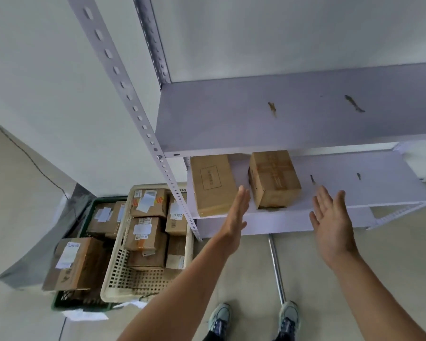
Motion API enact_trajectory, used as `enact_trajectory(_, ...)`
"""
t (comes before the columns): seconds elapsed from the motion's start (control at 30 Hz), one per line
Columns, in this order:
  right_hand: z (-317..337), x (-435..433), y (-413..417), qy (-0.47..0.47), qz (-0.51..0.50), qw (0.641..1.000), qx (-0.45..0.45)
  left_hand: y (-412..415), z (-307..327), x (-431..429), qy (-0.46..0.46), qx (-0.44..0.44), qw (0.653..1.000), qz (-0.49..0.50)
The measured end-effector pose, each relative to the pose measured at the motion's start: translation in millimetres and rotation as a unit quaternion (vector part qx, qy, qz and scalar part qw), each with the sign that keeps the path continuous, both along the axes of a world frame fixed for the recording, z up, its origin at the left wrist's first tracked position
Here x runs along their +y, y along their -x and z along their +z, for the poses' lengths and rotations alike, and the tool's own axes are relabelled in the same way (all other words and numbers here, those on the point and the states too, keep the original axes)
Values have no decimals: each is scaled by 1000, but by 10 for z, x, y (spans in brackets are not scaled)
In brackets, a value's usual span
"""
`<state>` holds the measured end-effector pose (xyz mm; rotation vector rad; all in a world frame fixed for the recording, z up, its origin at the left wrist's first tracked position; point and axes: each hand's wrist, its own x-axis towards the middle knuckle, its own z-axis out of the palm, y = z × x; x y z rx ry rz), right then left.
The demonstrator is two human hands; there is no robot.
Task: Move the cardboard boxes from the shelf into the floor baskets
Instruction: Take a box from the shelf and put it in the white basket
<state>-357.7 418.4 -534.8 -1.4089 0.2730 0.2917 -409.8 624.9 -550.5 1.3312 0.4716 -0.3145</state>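
Two cardboard boxes rest on the lower white shelf (349, 193): a flat one (210, 183) at the left end and a taped, taller one (274, 177) to its right. My left hand (236, 215) is open, fingers straight, just in front of the gap between the two boxes. My right hand (330, 222) is open with fingers spread, to the right of the taped box and apart from it. On the floor at the left stand a cream basket (116, 274) and a green basket (64, 301), both holding several labelled boxes.
A perforated white shelf upright (143, 124) runs down between the shelf and the baskets. The upper shelf (293, 112) carries only stains. A metal pole (276, 262) lies on the floor by my shoes (256, 318). A grey sheet leans against the left wall.
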Motion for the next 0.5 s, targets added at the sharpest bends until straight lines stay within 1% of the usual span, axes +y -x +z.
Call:
enact_trajectory(0.13, -167, -340, -524, 9, 49, 999, 17, -372, -65, -346, -7, 22, 999, 47)
enact_trajectory(0.27, -377, -611, -1054, 9, 87, 995, 39, -710, -271, -601, -12, 39, 994, 104)
enact_trajectory(0.47, -797, -675, -1755, 34, 120, 990, 68, -1132, -673, -654, -20, 62, 990, 128)
enact_trajectory(0.5, -942, -657, -1892, 41, 126, 988, 75, -1255, -817, -640, -22, 67, 989, 129)
